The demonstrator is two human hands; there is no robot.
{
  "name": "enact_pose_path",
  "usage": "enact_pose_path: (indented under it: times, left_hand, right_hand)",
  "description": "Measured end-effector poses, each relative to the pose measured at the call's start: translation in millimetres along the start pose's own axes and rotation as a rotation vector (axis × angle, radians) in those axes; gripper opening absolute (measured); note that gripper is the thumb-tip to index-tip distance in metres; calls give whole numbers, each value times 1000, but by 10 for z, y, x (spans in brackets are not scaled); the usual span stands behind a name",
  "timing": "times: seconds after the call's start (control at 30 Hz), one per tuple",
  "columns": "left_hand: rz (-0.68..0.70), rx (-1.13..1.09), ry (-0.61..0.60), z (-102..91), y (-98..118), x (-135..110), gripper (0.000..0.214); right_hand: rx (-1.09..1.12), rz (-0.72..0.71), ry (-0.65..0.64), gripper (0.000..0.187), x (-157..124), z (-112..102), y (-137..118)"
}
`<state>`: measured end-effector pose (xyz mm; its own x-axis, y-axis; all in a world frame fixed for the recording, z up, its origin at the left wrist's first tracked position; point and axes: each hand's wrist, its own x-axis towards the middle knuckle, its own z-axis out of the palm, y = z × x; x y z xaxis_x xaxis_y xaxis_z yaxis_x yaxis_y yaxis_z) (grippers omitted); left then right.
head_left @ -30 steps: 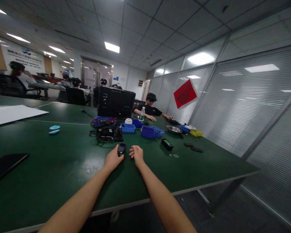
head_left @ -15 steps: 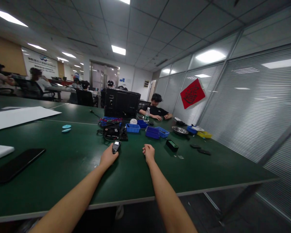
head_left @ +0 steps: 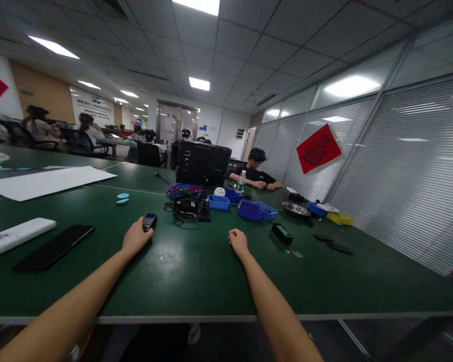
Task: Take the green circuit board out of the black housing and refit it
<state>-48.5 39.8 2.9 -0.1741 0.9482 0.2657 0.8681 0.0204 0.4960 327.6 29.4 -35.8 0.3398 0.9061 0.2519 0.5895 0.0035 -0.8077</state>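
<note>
My left hand [head_left: 136, 236] is closed around a small dark handheld device with a screen and keys [head_left: 150, 222], low over the green table [head_left: 196, 281]. The device's exact kind is not clear. Further right, my right hand [head_left: 238, 242] has its fingers curled in near the tabletop; nothing shows in it, though the palm is hidden. To the right of that hand sits a black box with a green top [head_left: 282, 233]. Left of my left hand lies a flat black slab [head_left: 56, 246], and beyond it a light-blue oval item [head_left: 123, 198].
A monitor [head_left: 204, 162] stands beyond a black boxy device with cables [head_left: 186, 208]. Blue trays [head_left: 218, 202], a ball [head_left: 219, 192], a water bottle [head_left: 241, 182] and a metal bowl [head_left: 296, 209] stand nearby. A white bar [head_left: 20, 237] lies left. A person [head_left: 258, 173] sits opposite.
The view has swung left. My left hand has moved left with the device, away from the black boxy device. My right hand stays curled near the tabletop.
</note>
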Motion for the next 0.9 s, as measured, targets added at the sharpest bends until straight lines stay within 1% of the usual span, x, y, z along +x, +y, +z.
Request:
enact_pose_path:
  times: [0.07, 0.13, 0.2, 0.3, 0.37, 0.43, 0.57, 0.67, 0.8, 0.9]
  left_hand:
    - [-19, 14, 13, -63, -125, 57, 57]
    - [-58, 25, 38, -106, -224, 98, 56]
    - [-119, 28, 97, -133, -285, 119, 59]
    - [-201, 7, 211, -156, -306, 119, 75]
    - [-233, -15, 257, -165, -295, 109, 82]
    - [-249, -32, 268, -171, -285, 104, 84]
    - [-251, -28, 236, -163, -312, 130, 80]
    - [-233, 4, 183, -143, -356, 169, 71]
    - [-213, 44, 140, -127, -368, 177, 61]
    - [-146, 58, 127, -116, -300, 118, 59]
  right_hand:
    - [-191, -40, -8, 16, 14, 14, -37]
    - [-321, -60, -13, 19, 26, 27, -77]
    - [-394, -58, -23, 24, 38, 36, -109]
    - [-421, -38, -27, 28, 61, 43, -126]
    - [-386, -32, -11, 30, 80, 39, -107]
    - [-296, -39, 16, 29, 100, 27, -64]
    - [-10, -24, 85, 27, 135, -10, 55]
    - [128, -21, 105, 27, 153, -23, 121]
    - [184, -35, 99, 27, 171, -5, 152]
    - [175, -29, 87, 27, 182, 12, 150]
